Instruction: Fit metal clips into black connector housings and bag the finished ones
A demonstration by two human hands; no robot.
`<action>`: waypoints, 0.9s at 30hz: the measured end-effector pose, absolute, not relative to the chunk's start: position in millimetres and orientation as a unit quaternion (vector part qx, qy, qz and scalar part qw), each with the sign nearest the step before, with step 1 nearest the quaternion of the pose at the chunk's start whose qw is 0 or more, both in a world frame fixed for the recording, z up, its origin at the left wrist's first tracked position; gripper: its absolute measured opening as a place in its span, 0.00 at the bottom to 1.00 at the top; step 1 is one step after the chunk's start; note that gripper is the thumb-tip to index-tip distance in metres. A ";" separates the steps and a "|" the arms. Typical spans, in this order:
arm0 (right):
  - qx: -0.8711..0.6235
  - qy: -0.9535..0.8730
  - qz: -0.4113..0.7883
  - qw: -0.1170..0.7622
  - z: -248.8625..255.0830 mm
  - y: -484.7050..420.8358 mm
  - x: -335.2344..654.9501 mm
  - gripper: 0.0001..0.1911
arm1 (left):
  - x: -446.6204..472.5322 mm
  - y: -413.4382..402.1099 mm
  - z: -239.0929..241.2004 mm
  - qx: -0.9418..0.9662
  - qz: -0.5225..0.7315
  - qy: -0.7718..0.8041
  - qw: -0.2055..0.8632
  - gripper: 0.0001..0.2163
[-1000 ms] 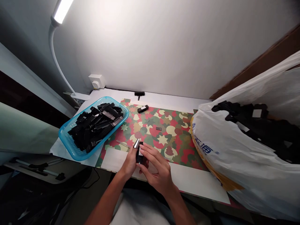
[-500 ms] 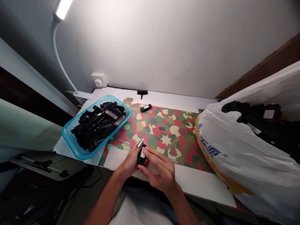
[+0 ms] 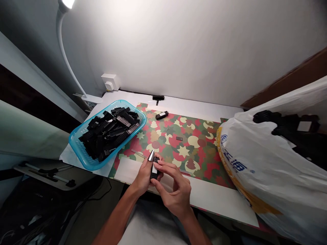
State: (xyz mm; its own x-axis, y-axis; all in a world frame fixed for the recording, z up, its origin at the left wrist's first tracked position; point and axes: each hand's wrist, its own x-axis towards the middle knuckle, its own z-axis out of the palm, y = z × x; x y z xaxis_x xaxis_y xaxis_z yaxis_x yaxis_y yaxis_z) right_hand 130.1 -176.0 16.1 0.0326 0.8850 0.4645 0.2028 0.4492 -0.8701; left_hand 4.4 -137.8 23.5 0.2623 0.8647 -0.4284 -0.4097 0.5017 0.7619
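Note:
My left hand is closed around a small black plastic case with a white label, held above the front edge of the table. A shiny silver pointed tip sticks out at the end of my left thumb, seemingly worn on it. My right hand pinches the same case, index finger near its upper end and thumb at its lower end. Fingers hide much of the case. Beyond the hands, a similar black case and a small flat dark piece lie on the camouflage-patterned sheet.
To the left stands a blue plastic basket heaped with black plastic parts. A big white plastic bag with black parts bulges over the right side. Another black piece lies by the wall, and a lamp rises at back left.
The view has shifted slightly, so the table appears a little to the right. My right index finger and thumb are more arched around the case, which stays in both hands.

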 end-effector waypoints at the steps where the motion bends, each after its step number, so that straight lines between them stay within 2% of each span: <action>1: -0.435 -0.621 0.312 0.572 15.5 -177.5 129.8 0.23 | 5.0 -138.5 23.4 0.265 0.434 0.438 0.741 0.26; 12: -0.415 -0.605 0.383 0.562 3.9 -183.7 136.3 0.28 | 9.0 -139.8 10.5 0.291 0.442 0.420 0.737 0.27; 27: -0.452 -0.593 0.331 0.579 9.0 -184.7 123.6 0.22 | 10.9 -140.5 9.6 0.279 0.443 0.451 0.722 0.29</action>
State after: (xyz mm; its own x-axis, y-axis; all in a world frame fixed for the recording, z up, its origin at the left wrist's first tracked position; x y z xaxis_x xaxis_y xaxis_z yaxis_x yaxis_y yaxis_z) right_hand 123.6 -184.7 9.0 0.0782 0.9184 0.3877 0.1527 0.3733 -0.9151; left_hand 10.9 -140.5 9.6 0.1995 0.8925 -0.4046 -0.3882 0.4511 0.8036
